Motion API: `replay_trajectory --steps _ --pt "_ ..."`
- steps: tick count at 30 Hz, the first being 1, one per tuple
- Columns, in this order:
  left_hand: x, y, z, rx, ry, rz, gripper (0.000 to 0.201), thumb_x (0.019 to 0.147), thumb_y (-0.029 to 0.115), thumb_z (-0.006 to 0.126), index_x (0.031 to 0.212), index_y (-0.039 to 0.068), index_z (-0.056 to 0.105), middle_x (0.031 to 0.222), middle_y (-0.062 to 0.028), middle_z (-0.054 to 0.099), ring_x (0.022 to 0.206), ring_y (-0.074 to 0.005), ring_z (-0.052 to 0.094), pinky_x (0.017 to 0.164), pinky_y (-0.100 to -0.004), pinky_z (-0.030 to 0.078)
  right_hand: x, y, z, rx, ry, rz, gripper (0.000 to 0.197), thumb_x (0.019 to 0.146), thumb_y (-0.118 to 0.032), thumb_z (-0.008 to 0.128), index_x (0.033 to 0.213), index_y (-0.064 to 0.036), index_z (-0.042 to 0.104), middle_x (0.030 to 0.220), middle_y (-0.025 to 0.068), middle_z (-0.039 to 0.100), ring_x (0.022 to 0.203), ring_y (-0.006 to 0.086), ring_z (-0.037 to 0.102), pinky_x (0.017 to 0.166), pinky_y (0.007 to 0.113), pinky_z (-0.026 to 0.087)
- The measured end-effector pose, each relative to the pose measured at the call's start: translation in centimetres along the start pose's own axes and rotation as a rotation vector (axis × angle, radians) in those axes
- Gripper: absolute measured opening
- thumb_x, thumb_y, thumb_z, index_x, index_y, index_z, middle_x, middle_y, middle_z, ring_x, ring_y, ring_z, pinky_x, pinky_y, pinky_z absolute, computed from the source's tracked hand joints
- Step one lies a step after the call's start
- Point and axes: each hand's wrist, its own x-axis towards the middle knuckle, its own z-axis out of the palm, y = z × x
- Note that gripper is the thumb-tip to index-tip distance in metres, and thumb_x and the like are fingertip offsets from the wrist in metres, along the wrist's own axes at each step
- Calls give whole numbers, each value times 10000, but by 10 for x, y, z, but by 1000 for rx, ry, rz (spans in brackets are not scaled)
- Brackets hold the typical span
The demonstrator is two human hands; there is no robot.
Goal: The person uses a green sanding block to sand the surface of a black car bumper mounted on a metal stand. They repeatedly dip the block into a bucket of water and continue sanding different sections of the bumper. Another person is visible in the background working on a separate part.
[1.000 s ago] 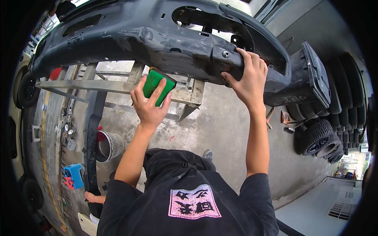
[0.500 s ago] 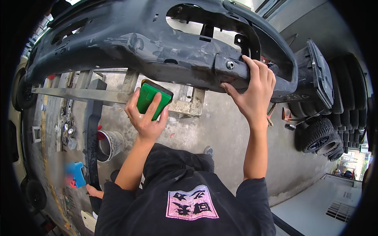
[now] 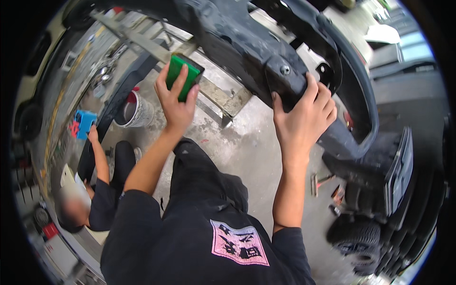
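The whole view has swung round over the last second, so the bumper now runs steeply down toward the right. At far left, a co-worker has come into view where only a forearm showed before, seated low and reaching to a blue thing; beside them stands a pale bucket. Next comes the person's left hand, its fingers closed round a green block with a dark edge. The block, close under the bumper a second ago, is now apart from it, in front of the metal stand; as I judge it, the block is not working the surface at this moment. Above and to the right lies the dark bumper. The right hand has kept its place there, part spread, thumb on one side and fingers hooked over the other, which seems to steady that end. Farther right are a black bin and stacked tires.
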Motion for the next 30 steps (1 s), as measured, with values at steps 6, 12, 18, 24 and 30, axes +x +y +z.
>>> replay_trajectory --steps 6,12,18,24,30 --pt "-50 94 -18 -322 -77 -321 572 801 109 781 1357 99 646 1432 -230 473 1279 -387 496 1101 -450 385 -6 14 -1 -2 17 -104 758 715 -272 841 1375 -56 538 1219 126 569 1159 324 516 1051 471 323" --pt "-78 136 35 -618 -7 -374 569 818 143 748 1367 55 629 1426 -244 486 1279 -396 504 1086 -453 406 5 60 -30 243 -233 -302 757 737 -183 824 1421 -72 521 1305 159 558 1190 370 554 995 446 434" --pt "-64 190 60 -481 50 -316 605 866 181 714 1433 38 558 1454 -271 459 1295 -417 494 1098 -467 391 27 116 -47 299 -444 -282 830 660 -315 904 1369 -63 554 1308 163 577 1159 387 597 961 450 495" --pt "-71 243 108 -320 234 -456 650 895 173 719 1499 91 493 1462 -239 461 1261 -400 490 1076 -454 396 25 131 -33 374 -434 -547 824 658 -195 873 1381 -15 522 1235 172 622 1140 386 572 1004 457 459" --pt "-46 235 108 -274 352 -550 601 941 196 676 1506 119 487 1449 -233 459 1256 -418 476 1082 -459 382 33 136 -32 506 -561 -577 835 690 -146 865 1417 -10 478 1219 230 620 1115 422 591 960 479 459"
